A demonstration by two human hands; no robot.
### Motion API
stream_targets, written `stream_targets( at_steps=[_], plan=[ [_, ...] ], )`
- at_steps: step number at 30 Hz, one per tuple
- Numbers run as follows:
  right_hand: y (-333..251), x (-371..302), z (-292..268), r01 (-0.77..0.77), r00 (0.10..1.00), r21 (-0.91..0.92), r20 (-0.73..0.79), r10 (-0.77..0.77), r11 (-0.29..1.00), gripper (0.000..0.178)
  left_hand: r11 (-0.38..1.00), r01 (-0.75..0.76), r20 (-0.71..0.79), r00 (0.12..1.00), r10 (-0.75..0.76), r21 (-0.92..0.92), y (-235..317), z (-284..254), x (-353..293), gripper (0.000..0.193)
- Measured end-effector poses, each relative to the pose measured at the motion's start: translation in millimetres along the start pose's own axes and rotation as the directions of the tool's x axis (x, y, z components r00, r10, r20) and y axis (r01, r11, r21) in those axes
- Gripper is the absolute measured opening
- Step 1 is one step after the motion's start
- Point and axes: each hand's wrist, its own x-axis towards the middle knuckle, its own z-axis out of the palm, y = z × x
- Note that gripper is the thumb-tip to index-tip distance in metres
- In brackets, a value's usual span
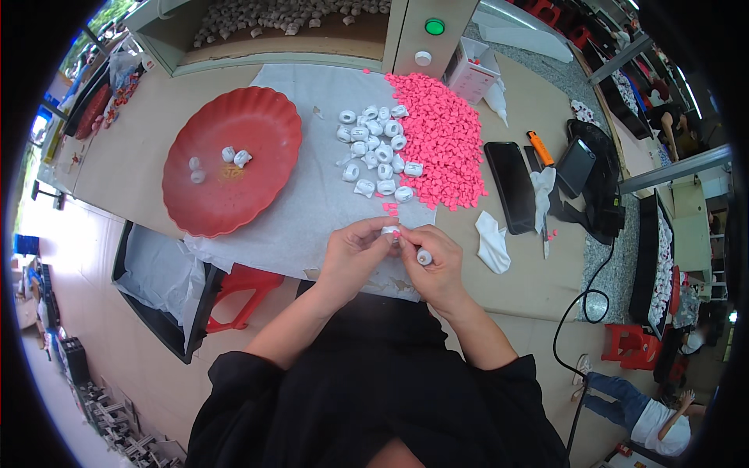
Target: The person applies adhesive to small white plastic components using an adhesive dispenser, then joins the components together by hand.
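Observation:
My left hand (pixel 349 253) is closed, its fingertips pinching a small white molded piece (pixel 389 230) in front of my chest. A bit of pink shows on that piece. My right hand (pixel 437 265) meets it from the other side, fingertips at the pink bit. Curled in the same hand is a slim white tool (pixel 424 256); only its rounded end shows, so its kind is unclear. Just beyond my fingers lie a few loose pink pieces (pixel 390 209). Several more white molded pieces (pixel 374 148) sit in a group beside a large heap of small pink pieces (pixel 441 136).
A red scalloped plate (pixel 265 179) at left holds a few white pieces. To the right are a phone (pixel 509 187), an orange-handled cutter (pixel 540 148), a white cloth (pixel 492 243) and a white nozzle bottle (pixel 497 101). A shelf cabinet (pixel 281 58) stands behind; a black crate (pixel 160 285) stands lower left.

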Motion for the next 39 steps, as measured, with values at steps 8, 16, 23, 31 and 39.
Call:
stream_targets(
  at_steps=[8, 16, 23, 31, 39],
  plan=[
    [3.2, -2.5, -12.3, -0.305, 0.931, 0.327, -0.096, 0.353, 0.894, 0.026, 0.335, -0.220, -0.152, 0.583, 0.798, 0.916, 59.5, -42.3, -4.6, 0.023],
    [-1.7, 1.3, -15.0, -0.381, 0.892, 0.624, 0.054, 0.448, 0.683, 0.028, -0.149, -0.400, 0.406, 0.700, 0.587, 0.904, 44.4, -27.2, 33.2, 0.032],
    [-1.0, 9.9, -30.2, -0.414, 0.828, 0.836, 0.180, 0.531, 0.361, 0.029, 0.115, -0.327, 0.260, 0.884, 0.389, 0.938, 31.3, -20.0, 20.3, 0.034],
    [-1.4, 10.2, -49.0, -0.310, 0.881, 0.799, 0.038, 0.471, 0.516, 0.028, 0.954, 0.119, -0.030, 0.991, -0.132, -0.275, 18.5, -12.9, 7.5, 0.027],
    [7.9, 7.7, -37.5, -0.096, 0.879, 0.834, -0.186, 0.440, 0.544, 0.027, 0.998, -0.028, -0.032, 0.999, 0.026, -0.048, 5.3, 2.3, 10.6, 0.029]
  ],
)
